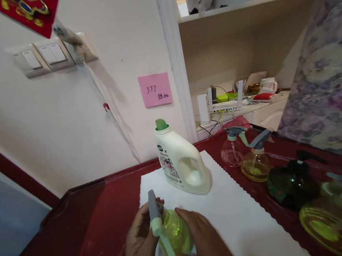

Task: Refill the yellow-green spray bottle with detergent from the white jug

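Observation:
Low in the head view, a yellow-green transparent spray bottle (178, 230) with a grey and pale green spray head (154, 212) is between my hands. My left hand (138, 239) is closed around the spray head at the bottle's neck. My right hand (207, 235) wraps the right side of the bottle's body, its thumb near the trigger's lower end. Just beyond stands an uncapped cream jug (180, 149) with a handle, a printed label and a green spout in its mouth. The jug stands upright on a white sheet (239, 213). The bottle's base is partly hidden by my hands.
To the right stand a pink spray bottle (231, 154), a yellow one (254, 166), a dark green one (292, 183) and a larger yellow one (323, 226). A router (224, 107) is on the shelf behind. A plugged-in white cable (110, 109) runs down the wall.

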A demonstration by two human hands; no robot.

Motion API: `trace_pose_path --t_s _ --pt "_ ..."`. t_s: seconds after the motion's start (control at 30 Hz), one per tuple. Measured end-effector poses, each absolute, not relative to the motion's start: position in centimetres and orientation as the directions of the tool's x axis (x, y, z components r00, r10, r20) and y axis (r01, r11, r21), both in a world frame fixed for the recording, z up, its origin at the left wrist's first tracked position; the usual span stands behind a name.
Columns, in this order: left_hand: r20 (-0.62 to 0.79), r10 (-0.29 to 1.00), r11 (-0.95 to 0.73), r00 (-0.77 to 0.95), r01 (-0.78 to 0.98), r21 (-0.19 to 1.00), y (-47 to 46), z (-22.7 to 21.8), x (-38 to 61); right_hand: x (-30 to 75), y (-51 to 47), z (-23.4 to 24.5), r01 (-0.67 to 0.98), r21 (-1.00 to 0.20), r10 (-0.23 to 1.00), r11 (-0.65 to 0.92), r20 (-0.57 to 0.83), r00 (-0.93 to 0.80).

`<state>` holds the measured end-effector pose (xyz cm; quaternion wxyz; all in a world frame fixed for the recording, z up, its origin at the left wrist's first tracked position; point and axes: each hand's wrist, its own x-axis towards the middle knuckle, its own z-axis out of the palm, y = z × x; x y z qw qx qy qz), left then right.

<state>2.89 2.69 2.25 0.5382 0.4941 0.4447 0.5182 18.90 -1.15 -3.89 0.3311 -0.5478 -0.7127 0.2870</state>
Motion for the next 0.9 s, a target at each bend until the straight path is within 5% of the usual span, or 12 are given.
trace_pose_path --t_s 0.9 --pt "0.143 0.981 -0.143 0.127 -0.011 0.990 3.4 0.7 2.3 19.1 -1.3 -3.6 0.585 -0.758 0.958 0.288 0.230 -0.174"
